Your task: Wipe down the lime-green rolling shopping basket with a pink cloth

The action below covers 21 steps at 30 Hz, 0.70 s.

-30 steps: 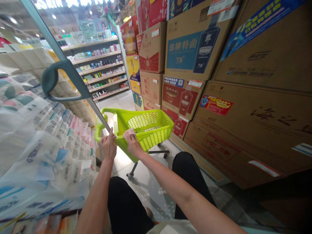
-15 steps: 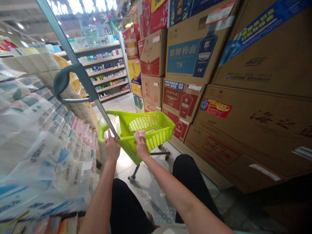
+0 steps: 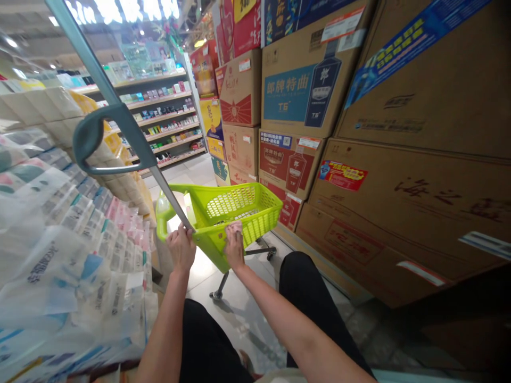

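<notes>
A lime-green shopping cart basket (image 3: 261, 215) with grid walls stands before me on dark legs with castors. My left hand (image 3: 181, 249) is closed on the cart's near left edge, by the foot of its grey metal pole (image 3: 175, 205). Against the near side wall, just under the rim, my right hand (image 3: 235, 249) presses a folded pink cloth (image 3: 235, 227) with its fingers. Part of the cloth is hidden by those fingers. Above my left hand, the dark grey loop handle (image 3: 85, 143) joins the pole.
Stacked cardboard cartons (image 3: 359, 207) form a wall close on the right. Plastic-wrapped tissue packs (image 3: 80, 266) are piled high on the left. Beyond the cart stand shelves of small goods (image 3: 163, 117). My knees (image 3: 305, 287) flank the tiled floor (image 3: 199, 276).
My right hand and the pink cloth have slid a little right and down along the basket wall. My left index finger, raised before, is now bent in. The view has shifted slightly right.
</notes>
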{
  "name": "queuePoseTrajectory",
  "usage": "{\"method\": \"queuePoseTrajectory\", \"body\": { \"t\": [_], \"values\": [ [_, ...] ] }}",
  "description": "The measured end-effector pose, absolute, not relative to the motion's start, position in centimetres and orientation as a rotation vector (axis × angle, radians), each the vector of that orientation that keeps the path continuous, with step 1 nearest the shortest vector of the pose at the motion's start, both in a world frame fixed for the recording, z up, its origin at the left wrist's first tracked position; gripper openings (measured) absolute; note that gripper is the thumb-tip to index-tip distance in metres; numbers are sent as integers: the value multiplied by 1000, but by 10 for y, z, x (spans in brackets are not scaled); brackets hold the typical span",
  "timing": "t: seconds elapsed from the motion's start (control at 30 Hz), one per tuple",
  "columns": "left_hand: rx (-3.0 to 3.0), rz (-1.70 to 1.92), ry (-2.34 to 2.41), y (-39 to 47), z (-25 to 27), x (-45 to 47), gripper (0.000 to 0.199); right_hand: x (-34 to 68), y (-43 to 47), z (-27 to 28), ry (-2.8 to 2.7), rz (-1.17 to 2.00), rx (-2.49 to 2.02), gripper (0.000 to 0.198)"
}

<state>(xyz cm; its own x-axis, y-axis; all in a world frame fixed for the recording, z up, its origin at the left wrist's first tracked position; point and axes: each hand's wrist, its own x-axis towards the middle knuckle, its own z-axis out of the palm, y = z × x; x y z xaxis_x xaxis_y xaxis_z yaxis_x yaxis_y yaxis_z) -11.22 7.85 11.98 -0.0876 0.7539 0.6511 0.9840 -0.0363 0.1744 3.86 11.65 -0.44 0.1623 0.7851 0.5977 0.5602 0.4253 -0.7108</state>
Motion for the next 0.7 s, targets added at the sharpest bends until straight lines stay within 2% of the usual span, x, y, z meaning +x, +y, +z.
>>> {"method": "queuePoseTrajectory", "body": {
  "t": [0.1,0.3,0.5,0.6,0.7],
  "values": [
    [-1788,-891,-1882,78,121,-106,34,34,116,-1,-1341,259,-1361,53],
    [-1774,-855,-1887,75,123,-102,34,6,97,-10,-1617,285,-1085,64],
    [-1670,-815,-1955,74,125,-97,33,35,114,2,-1096,410,-1354,60],
    [-1675,-794,-1952,71,126,-87,37,11,102,13,-1305,432,-1210,66],
    [-1699,-742,-1928,66,126,-76,41,-13,88,-7,-1292,465,-1249,65]
  ]
}}
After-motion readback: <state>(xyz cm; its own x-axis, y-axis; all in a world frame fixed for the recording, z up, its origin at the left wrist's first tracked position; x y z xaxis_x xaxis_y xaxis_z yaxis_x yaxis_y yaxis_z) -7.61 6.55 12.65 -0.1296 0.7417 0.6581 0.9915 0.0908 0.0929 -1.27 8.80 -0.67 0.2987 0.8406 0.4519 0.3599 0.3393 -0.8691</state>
